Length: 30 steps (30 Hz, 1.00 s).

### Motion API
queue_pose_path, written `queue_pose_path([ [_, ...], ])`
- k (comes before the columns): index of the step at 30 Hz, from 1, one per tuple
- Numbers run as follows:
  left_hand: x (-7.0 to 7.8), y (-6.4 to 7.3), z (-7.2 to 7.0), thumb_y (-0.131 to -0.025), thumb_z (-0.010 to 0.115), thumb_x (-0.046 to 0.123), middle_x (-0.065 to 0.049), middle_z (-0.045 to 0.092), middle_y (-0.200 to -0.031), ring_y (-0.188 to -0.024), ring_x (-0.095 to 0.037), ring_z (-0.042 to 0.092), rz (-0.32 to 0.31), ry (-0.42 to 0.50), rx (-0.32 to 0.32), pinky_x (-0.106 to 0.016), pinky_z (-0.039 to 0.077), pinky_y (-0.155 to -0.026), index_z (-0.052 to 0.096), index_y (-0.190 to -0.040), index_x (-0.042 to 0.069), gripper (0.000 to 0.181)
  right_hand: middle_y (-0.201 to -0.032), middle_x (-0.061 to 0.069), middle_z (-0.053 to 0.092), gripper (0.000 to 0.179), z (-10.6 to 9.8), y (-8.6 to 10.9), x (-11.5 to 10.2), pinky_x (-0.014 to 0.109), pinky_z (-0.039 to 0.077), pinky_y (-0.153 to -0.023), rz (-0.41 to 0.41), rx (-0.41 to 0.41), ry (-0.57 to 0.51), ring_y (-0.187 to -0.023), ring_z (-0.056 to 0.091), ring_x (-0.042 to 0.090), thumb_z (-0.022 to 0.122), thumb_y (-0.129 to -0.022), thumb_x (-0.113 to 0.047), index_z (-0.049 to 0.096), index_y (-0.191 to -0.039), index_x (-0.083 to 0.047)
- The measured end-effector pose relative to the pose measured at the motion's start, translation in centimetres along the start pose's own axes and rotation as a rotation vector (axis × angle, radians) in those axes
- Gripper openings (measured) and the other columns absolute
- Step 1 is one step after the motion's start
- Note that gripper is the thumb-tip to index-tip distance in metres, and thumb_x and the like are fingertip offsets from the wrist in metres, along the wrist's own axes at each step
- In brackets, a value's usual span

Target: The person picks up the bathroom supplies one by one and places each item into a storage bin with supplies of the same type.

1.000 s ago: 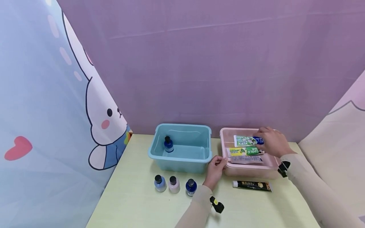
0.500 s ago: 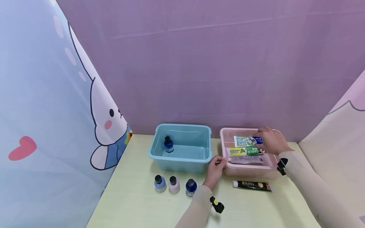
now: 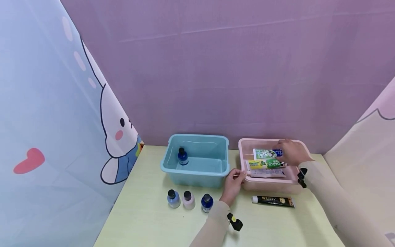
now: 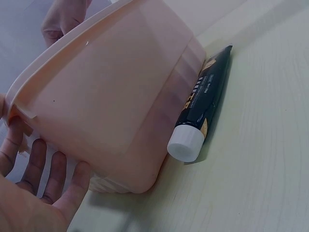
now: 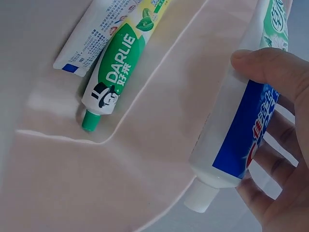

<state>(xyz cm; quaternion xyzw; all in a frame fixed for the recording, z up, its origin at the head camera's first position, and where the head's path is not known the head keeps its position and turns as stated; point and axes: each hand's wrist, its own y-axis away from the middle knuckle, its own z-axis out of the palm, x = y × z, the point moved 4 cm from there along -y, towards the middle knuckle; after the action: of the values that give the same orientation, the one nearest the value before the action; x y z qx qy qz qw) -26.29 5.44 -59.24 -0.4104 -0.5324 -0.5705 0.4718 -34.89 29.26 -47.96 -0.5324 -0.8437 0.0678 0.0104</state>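
Note:
My right hand (image 3: 292, 152) grips a white, blue and green toothpaste tube (image 5: 244, 121) over the pink bin (image 3: 259, 181), near its back. In the right wrist view the thumb lies across the tube, white cap pointing down. A yellow-green Darlie toothpaste tube (image 3: 266, 164) and a pale tube (image 3: 267, 173) lie inside the bin. At the bin's front left corner my left hand (image 3: 232, 187) pinches the rim between thumb and finger. Its other fingers extend beside the bin wall in the left wrist view. A black toothpaste tube (image 4: 205, 92) with a white cap lies in front.
A light blue bin (image 3: 194, 173) stands left of the pink one, with a dark blue bottle (image 3: 182, 157) inside. In front of it stand a light blue bottle (image 3: 173, 199), a pink bottle (image 3: 188, 201) and another dark blue bottle (image 3: 207, 203). A purple curtain (image 3: 228, 68) hangs behind.
My right hand has shifted slightly, its wrist turning a little leftward, and the gripped toothpaste tube sits slightly lower. My left hand stays at the rim.

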Motion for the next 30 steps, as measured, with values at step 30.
queue_pose_path([
  [30, 0.0, 0.0, 0.0, -0.101, 0.065, 0.033, 0.003, 0.063, -0.106, -0.098, -0.014, 0.058, 0.012, -0.010, -0.018, -0.039, 0.057, -0.095, 0.066, -0.103, 0.018, 0.015, -0.114, 0.006, 0.076, 0.043, 1.8, -1.5, 0.3, 0.053, 0.059, -0.081, 0.047, -0.165, 0.024, -0.102, 0.072, 0.030, 0.092, -0.073, -0.032, 0.079, -0.113, -0.020],
])
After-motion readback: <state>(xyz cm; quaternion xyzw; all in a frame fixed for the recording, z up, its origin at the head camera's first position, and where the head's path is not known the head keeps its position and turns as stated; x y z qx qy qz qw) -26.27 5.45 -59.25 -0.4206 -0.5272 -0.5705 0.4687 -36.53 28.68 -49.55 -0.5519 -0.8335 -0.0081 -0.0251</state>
